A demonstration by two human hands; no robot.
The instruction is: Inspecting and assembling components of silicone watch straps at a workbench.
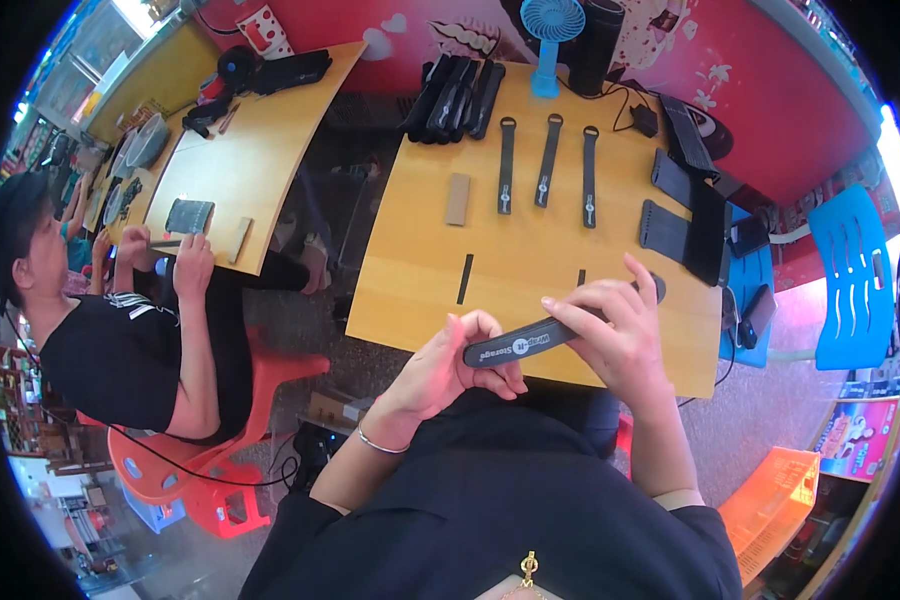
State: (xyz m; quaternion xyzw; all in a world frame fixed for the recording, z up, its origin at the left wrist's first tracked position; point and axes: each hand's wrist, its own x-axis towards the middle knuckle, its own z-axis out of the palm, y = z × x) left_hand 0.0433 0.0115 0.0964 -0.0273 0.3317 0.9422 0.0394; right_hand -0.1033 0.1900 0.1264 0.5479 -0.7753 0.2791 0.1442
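Near the table's front edge, my two hands hold a dark strap (pixel 522 344) with white print and a rounded end. My left hand (pixel 440 370) has its fingers curled about the rounded end, partly behind the strap. My right hand (pixel 620 335) pinches the strap farther along, thumb on top and index finger raised; a dark rounded part shows beyond its fingers. Ahead lie three similar straps with ring ends: a left one (pixel 506 165), a middle one (pixel 547 160) and a right one (pixel 590 178). A brown cardboard-like strip (pixel 458 199) lies left of them.
Thin black strips (pixel 465 278) mark the wooden table (pixel 400 290). A pile of black straps (pixel 452 100) lies far left, a blue fan (pixel 545 45) stands behind, and dark ridged pieces (pixel 665 230) lie right. A co-worker (pixel 120 340) sits left at another table (pixel 260 170); a blue chair (pixel 852 275) stands right.
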